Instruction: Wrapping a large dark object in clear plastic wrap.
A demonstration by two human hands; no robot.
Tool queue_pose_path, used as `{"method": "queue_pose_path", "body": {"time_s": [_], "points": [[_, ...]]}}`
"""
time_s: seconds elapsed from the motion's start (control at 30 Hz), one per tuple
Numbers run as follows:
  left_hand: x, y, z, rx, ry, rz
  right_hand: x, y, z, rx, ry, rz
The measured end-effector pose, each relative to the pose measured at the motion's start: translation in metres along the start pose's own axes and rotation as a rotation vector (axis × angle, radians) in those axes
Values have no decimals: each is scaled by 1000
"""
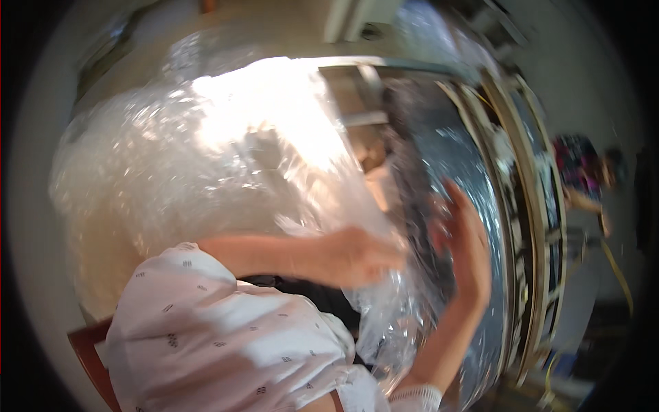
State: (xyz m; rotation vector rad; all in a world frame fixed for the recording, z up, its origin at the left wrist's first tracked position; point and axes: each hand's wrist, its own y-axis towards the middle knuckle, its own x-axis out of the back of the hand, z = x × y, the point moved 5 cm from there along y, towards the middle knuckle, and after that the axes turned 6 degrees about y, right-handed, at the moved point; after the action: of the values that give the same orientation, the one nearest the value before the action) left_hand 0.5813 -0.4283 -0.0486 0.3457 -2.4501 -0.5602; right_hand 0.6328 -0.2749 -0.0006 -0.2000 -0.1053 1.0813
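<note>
A large sheet of clear plastic film (137, 172) spreads over the left and middle of the view, crumpled and shining in bright light. My left hand (371, 257) is closed at its right edge, gripping the film, which hangs in folds below the fist. To the right, my right hand (467, 237) is raised with its fingers apart and blurred by motion. It is over a dark, film-covered panel (453, 151) and holds nothing that I can see. Between the hands, a dark strip (419, 206) runs along the panel's edge.
Long wooden frames (525, 206) stand along the right side, some with film on them. Beyond them another person (580, 165) has an arm stretched out near a yellow cord (618, 275). A reddish-brown chair part (93, 357) shows at the lower left.
</note>
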Motion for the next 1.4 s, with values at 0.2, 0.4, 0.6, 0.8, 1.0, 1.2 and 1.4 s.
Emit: {"method": "queue_pose_path", "body": {"time_s": [0.2,0.4,0.6,0.8,1.0,1.2,1.4], "points": [[-115,13,-157,-527,-409,643,-83,-2,-84,84,-285,467],[-67,39,-194,-564,-555,788,148,-315,-64,244,260,-377],[-100,113,-162,-150,-569,30,86,-842,-222,1137,330,-2052],[-263,131,-116,73,-611,359,-86,-800,-123,469,-517,-2662],[-322,151,-160,-98,-503,377,-33,-690,-88,-401,-1275,-2317],[-307,150,-201,-200,-512,451,108,-489,-62,204,-877,-1619],[-244,134,-200,-358,-182,421,165,-374,-74,297,-227,-1148]]}}
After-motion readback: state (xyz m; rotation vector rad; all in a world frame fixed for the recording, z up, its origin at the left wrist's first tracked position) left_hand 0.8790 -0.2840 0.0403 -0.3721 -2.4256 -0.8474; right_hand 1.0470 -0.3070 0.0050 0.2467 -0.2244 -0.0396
